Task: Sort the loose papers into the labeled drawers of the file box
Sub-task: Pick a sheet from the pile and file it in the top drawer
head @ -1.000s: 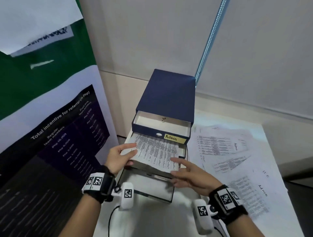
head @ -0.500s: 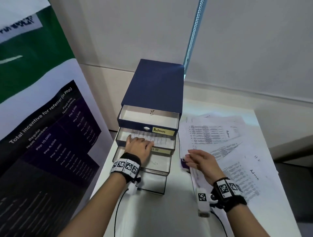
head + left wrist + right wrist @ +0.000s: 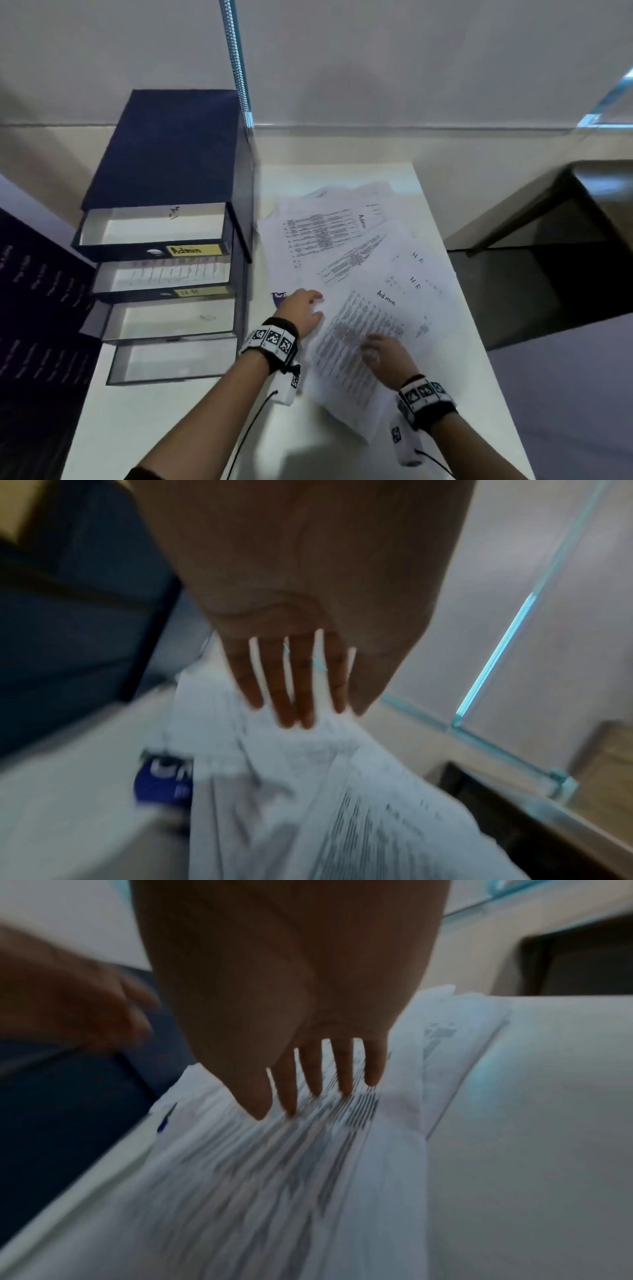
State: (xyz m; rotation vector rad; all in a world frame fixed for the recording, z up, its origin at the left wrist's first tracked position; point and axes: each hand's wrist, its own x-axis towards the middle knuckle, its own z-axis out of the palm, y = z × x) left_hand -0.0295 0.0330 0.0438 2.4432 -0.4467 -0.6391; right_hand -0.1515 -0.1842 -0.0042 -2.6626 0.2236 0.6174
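We rest both hands, left hand and right hand, fingers spread flat, on top sheet lower centre. Advice: lift one sheet only, read heading, match drawer label at left.

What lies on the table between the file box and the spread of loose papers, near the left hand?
A small purple-blue card, partly tucked under the loose papers, beside the left hand and the file box. Head and left wrist views show it.

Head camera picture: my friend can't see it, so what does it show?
Both hands, left hand and right hand, rest flat on loose papers spread over a white table. Beside them stands a dark blue file box with four open drawers; the top says Admin.
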